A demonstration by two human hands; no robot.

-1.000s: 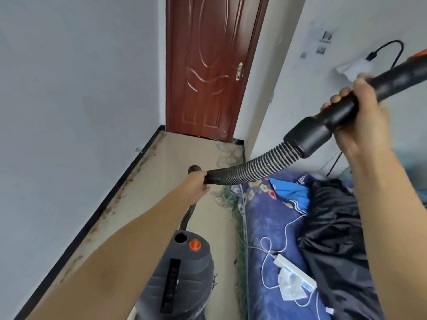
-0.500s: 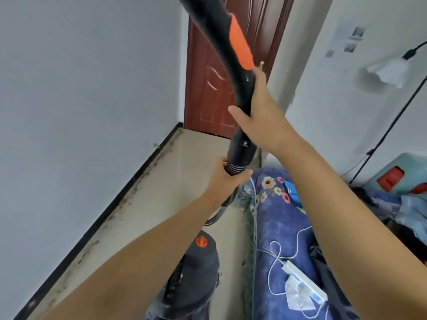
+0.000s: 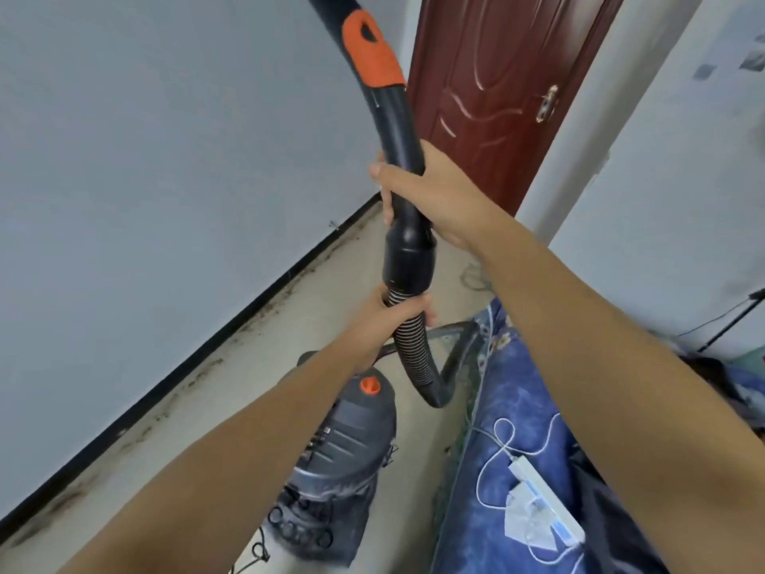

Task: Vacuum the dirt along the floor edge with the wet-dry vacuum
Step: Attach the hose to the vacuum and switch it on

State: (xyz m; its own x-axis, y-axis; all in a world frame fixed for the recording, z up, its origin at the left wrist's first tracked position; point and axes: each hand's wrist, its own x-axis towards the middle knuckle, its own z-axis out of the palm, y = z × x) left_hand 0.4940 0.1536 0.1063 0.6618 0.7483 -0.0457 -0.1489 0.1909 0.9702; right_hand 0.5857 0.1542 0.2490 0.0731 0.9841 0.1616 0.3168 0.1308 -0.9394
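My right hand point(image 3: 430, 192) grips the black wand point(image 3: 397, 130) just above its collar; my left hand point(image 3: 389, 314) wraps the ribbed hose point(image 3: 412, 354) right below it. The vacuum canister point(image 3: 343, 453) stands below the wand, beside the dirty floor edge point(image 3: 232, 350).

Soft even daylight, faint shadows, wide-angle edge bending, slight overall softness

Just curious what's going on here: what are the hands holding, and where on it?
The vacuum hose. The right hand grips the rigid black wand above the cuff; the left hand grips the ribbed hose just below it.
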